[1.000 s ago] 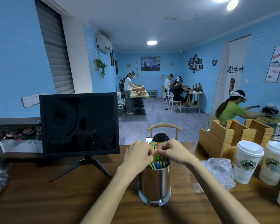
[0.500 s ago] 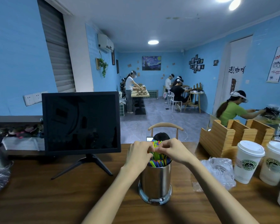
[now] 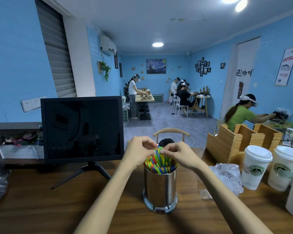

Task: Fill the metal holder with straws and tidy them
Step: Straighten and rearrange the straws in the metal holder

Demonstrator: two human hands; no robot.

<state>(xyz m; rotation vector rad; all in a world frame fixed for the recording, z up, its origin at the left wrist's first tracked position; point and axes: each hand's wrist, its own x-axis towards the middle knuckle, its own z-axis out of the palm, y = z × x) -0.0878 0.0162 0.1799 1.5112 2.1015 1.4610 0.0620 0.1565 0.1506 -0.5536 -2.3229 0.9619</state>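
Holder (image 3: 160, 188): polished metal cylinder, upright on your wooden table (image 3: 41, 208), centre front, directly between your forearms.

Straws (image 3: 159, 163): mixed colours, standing in the holder and splaying above its rim; the tallest bunch rises at centre to meet your fingers.

Left hand (image 3: 139, 153): above the holder's left rim, fingers curled, fingertips pinching the straw tops.

Right hand (image 3: 178, 155): above the right rim, fingers curled likewise, pinching the same bunch; your two sets of fingertips nearly touch over the straws.

Monitor (image 3: 82, 129): dark screen on a tripod stand, left of the holder, towards the table's back edge.

Plastic bag (image 3: 227, 178): clear, crumpled, lying right of the holder, just past your right forearm.

Cups (image 3: 255, 168): white lidded paper cups with green logos, standing at the right edge.

Wooden rack (image 3: 240, 141): slotted, behind the cups.

Chair (image 3: 171, 132): curved wooden back, beyond the table's far edge.
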